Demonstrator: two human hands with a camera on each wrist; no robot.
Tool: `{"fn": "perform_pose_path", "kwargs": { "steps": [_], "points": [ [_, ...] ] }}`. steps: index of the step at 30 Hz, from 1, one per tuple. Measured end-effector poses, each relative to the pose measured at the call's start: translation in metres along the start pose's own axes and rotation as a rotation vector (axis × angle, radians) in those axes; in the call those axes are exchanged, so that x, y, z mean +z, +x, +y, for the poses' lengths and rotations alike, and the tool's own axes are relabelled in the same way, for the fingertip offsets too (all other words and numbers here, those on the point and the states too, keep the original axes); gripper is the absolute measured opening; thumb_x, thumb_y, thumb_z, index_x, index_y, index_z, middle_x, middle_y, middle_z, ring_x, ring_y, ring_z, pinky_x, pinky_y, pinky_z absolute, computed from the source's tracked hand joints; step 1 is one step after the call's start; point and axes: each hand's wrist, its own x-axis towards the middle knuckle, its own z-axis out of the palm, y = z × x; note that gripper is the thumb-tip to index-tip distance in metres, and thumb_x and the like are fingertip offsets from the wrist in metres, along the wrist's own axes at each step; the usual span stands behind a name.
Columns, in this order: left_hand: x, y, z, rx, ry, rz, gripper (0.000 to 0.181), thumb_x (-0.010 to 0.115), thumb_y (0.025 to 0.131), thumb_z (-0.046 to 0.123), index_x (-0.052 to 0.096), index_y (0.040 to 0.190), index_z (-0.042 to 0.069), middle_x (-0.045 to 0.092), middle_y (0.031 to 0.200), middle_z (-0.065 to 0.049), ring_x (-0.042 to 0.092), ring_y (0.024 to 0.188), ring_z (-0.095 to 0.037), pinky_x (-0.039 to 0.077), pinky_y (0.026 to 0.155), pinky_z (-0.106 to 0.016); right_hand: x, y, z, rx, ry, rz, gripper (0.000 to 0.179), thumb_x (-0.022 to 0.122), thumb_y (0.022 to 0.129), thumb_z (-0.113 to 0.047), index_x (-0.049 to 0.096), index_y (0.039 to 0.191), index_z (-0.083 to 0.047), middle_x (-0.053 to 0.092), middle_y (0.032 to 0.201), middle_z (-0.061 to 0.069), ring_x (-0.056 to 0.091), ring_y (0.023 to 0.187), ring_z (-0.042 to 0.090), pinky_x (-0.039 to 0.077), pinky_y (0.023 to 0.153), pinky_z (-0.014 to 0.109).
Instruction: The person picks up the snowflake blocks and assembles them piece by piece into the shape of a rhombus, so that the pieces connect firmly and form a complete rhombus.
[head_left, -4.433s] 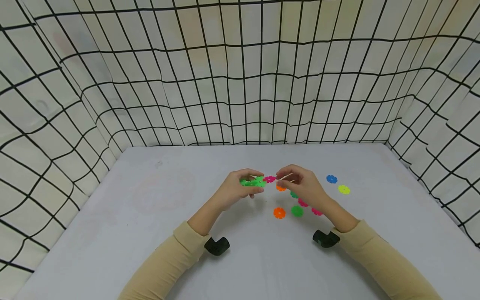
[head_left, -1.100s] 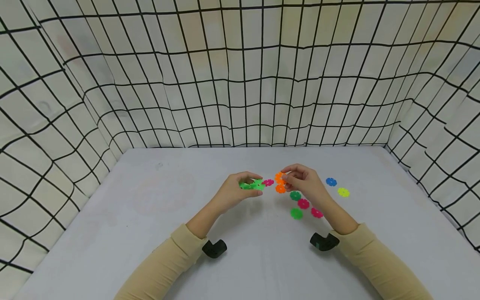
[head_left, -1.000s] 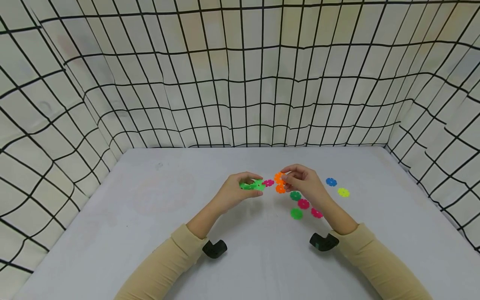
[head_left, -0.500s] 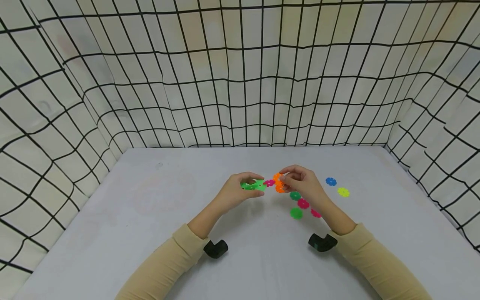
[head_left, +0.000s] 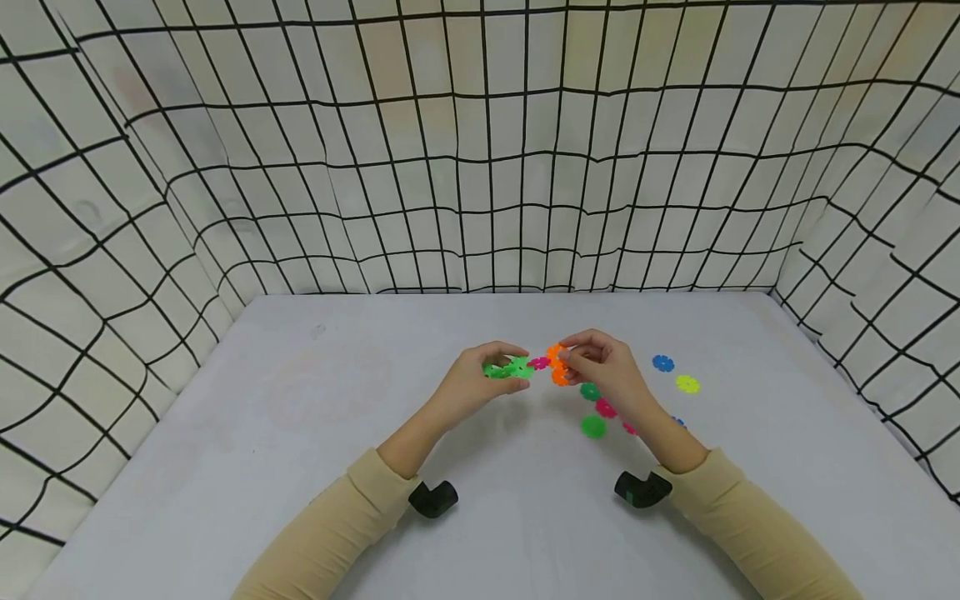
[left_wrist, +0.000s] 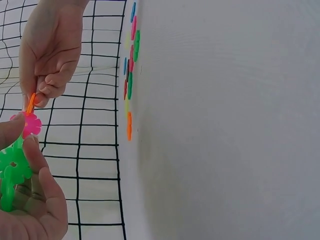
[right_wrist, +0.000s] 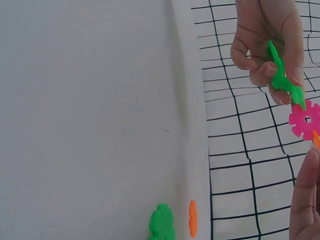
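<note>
My left hand holds joined green notched plastic discs, like snowflake building pieces. From their right end a pink disc sticks out, slotted onto the green in the right wrist view. My right hand pinches an orange disc between thumb and fingers. In the left wrist view, that orange disc stands edge-on against the rim of the pink disc. Whether its slot is fully pushed in cannot be told. Fingers cover part of the green pieces and of the orange disc.
Loose discs lie on the white table below and right of my right hand: orange, dark green, pink, light green, blue and yellow. A black grid net surrounds the table's back and sides.
The orange disc from the table's nearer part has been picked up by my right hand. Over the last second it has shifted left to meet the pink disc. My left hand has barely moved.
</note>
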Motion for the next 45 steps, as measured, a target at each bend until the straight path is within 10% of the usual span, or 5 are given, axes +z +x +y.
{"fn": "perform_pose_path", "kwargs": {
  "steps": [14,45],
  "points": [
    [0.005,0.003,0.0,0.027,-0.104,-0.034,0.04,0.078,0.092,0.011,0.064,0.129,0.002,0.066,0.117,-0.013,0.066,0.087,-0.023,0.057,0.08,-0.031,0.009,-0.004,-0.001,0.012,0.102,0.068,0.024,0.06,0.102,-0.002,0.059,0.122,0.011,0.07,0.093,0.002,0.067,0.075,0.01,0.058,0.075,0.023],
    [0.008,0.006,0.005,0.005,-0.114,-0.055,0.04,0.079,0.091,0.008,0.065,0.128,0.003,0.067,0.113,-0.013,0.069,0.09,-0.022,0.058,0.086,-0.035,0.004,-0.004,-0.008,0.028,0.107,0.047,0.026,0.062,0.102,-0.003,0.059,0.123,0.011,0.069,0.091,0.004,0.068,0.077,0.014,0.058,0.077,0.025]
  ]
}}
